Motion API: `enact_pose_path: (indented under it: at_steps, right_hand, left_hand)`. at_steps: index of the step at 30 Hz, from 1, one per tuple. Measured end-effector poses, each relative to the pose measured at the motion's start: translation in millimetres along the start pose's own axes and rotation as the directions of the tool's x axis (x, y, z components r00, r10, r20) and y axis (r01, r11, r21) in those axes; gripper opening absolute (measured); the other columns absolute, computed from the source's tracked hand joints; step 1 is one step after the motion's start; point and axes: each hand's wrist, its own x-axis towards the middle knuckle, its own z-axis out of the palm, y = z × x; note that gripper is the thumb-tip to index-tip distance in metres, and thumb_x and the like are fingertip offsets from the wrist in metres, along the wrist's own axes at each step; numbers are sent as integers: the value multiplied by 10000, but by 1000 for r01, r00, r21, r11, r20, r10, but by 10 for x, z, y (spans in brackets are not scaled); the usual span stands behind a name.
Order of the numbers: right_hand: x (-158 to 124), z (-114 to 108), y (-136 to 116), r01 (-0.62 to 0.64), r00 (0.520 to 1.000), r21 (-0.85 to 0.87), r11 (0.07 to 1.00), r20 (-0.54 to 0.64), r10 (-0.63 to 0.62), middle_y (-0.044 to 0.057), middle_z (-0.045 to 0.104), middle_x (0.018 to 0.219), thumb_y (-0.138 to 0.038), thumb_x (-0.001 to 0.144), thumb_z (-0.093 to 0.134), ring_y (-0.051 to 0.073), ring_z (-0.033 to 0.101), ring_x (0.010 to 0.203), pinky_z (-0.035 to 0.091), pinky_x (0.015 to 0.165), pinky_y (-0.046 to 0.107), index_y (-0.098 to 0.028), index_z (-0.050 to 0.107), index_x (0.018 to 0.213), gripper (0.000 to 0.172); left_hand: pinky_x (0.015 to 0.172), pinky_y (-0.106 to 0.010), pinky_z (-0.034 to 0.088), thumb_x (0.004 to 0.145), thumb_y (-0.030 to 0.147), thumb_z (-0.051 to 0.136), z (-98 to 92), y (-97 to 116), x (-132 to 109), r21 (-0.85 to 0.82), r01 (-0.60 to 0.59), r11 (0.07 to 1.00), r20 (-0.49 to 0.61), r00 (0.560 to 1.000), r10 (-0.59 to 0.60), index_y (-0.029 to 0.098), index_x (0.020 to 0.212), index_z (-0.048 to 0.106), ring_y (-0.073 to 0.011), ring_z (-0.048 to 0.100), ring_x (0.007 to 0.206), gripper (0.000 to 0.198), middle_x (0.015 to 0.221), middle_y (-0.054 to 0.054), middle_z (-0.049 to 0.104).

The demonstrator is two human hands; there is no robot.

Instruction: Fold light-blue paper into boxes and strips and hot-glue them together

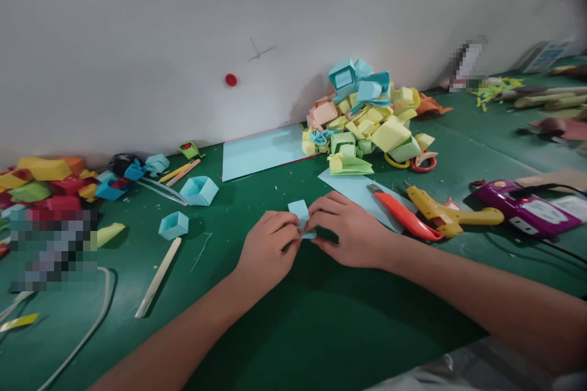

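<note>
hands (268,241) pinch folded pale-blue paper (298,210); smooth green tabletop (293,330).

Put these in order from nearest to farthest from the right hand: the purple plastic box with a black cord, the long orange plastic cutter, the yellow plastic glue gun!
From the right hand:
1. Long orange plastic cutter: on its right, by the wrist.
2. Yellow plastic glue gun: right of the cutter.
3. Purple plastic box: farthest right.
</note>
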Motion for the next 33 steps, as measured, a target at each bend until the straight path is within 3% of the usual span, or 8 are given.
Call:
enact_pose_path:
  at_steps: [5, 10, 15, 19, 24, 28, 33]
  right_hand:
    - [4, 28, -41, -111, 992, -80, 991, 58, 116, 86, 683, 1075, -138, 912, 628, 267, 562, 1001, 466, 902, 426, -210, 693, 1014, 141]
    - [-7, 51, -67, -160, 979, -143, 977, 101, 175, 91, 679, 1074, -149, 952, 582, 273, 549, 1013, 444, 908, 436, -198, 699, 1015, 142]
    - [2, 55, -32, -209, 956, -101, 973, 190, 225, 75, 685, 1032, -159, 958, 598, 255, 551, 997, 421, 918, 432, -195, 692, 961, 100]
    - [24, 67, -2, -217, 938, -56, 974, 264, 224, 75, 680, 987, -168, 982, 583, 232, 554, 944, 418, 912, 421, -185, 692, 928, 123]
    - [55, 56, 1, -213, 943, -50, 976, 252, 219, 78, 655, 966, -164, 968, 610, 243, 548, 953, 407, 918, 433, -196, 711, 911, 120]
    - [79, 32, 11, -208, 946, -43, 977, 247, 212, 84, 638, 979, -162, 935, 661, 249, 546, 969, 411, 908, 427, -194, 736, 897, 90]
    - [112, 6, 34, -261, 924, -25, 965, 285, 257, 87, 639, 1007, -180, 917, 699, 246, 552, 977, 427, 918, 429, -191, 752, 892, 60]
  left_hand:
    - [732, -301, 506, 846, 46, 654, 25, -34, -8, -24, 131, 991, 77, 989, -128, 204, 769, 646, -180, 639, 822, 176, 852, -20, 683]
    - [677, -278, 491, 832, 84, 701, 44, -47, -14, -68, 281, 957, 164, 950, -267, 213, 782, 679, -170, 651, 791, 140, 838, -3, 669]
    - [662, -291, 476, 848, 139, 703, 62, -22, 1, -62, 327, 943, 244, 921, -304, 213, 794, 669, -186, 630, 798, 98, 846, -7, 659]
    - [756, -342, 493, 855, 125, 686, 61, 3, 19, -44, 291, 956, 270, 924, -269, 201, 828, 656, -216, 593, 878, 86, 900, -26, 669]
    - [898, -416, 513, 860, 142, 677, 51, 5, 19, -31, 258, 966, 246, 938, -243, 211, 935, 718, -258, 579, 1041, 110, 1105, -69, 655]
    - [822, -401, 500, 895, 175, 662, 53, -10, 9, 16, 195, 981, 282, 940, -192, 204, 965, 728, -237, 602, 938, 101, 1016, -62, 684]
    - [716, -392, 423, 986, 262, 591, 40, -27, -27, 186, -40, 982, 294, 956, -17, 190, 954, 748, -225, 605, 811, 176, 863, -61, 681]
